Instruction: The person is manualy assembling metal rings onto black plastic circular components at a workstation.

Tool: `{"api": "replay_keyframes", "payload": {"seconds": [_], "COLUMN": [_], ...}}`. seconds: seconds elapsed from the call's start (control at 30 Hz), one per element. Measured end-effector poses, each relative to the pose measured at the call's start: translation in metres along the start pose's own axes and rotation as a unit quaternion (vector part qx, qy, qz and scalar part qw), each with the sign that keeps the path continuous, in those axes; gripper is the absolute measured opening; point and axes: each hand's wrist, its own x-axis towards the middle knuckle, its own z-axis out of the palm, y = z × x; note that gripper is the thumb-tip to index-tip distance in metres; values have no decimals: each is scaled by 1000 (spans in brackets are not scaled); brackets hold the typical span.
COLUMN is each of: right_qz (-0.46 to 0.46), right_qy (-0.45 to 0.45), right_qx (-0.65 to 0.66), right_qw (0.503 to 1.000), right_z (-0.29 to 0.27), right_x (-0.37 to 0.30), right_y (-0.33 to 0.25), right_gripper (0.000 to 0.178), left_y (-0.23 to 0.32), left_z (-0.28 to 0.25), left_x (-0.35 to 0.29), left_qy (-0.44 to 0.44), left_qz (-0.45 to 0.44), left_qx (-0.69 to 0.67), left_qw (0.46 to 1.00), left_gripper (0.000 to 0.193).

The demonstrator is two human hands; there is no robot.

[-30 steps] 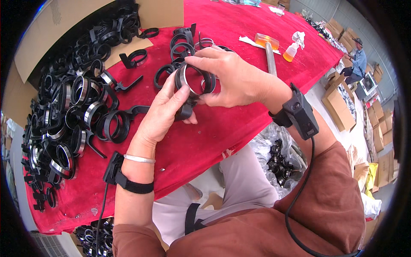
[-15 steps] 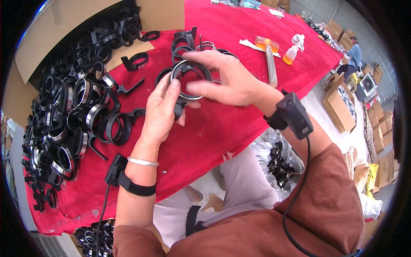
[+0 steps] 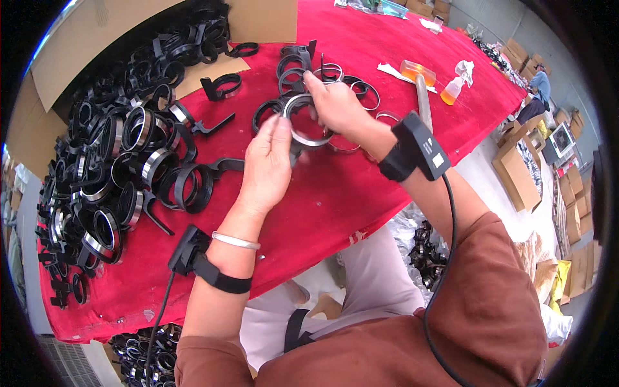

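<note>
Both my hands are at a black ring-shaped part with a silver metal rim (image 3: 312,140), raised over the red-covered table. My left hand (image 3: 267,161) grips its left side, thumb against the rim and fingers beneath. On the far right side, my right hand (image 3: 340,108) is closed around the ring's edge, its fingertips partly hidden. Just behind the ring lie loose black rings (image 3: 291,68) and thin silver rings (image 3: 367,95). A heap of black ring parts with curved handles and silver bands (image 3: 155,164) covers the table left of my left hand.
A hammer (image 3: 423,97) lies against a clear container of orange liquid (image 3: 412,69). A spray bottle (image 3: 452,91) stands to its right. Cardboard sheets (image 3: 261,22) border the heap. Below the table edge are bags of black parts (image 3: 429,255). Another person (image 3: 539,87) is far right.
My right hand has gone from spread fingers across the ring to a closed grip at its far right edge. The ring has tilted, showing more silver rim. The whole view has shifted slightly.
</note>
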Motion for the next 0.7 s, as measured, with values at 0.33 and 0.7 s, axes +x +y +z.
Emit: {"api": "replay_keyframes", "payload": {"seconds": [0.33,0.7], "right_qz": [93,-189], "right_qy": [-92,-122], "right_qx": [402,-241], "right_qw": [906,944], "right_z": [8,-15], "right_x": [72,23], "right_y": [-80,0], "right_gripper": [48,31], "left_y": [-12,5], "left_z": [-9,3], "left_x": [5,6], "left_qy": [235,-25], "left_qz": [200,-242], "left_qx": [202,-275], "left_qw": [930,930], "left_gripper": [20,79]}}
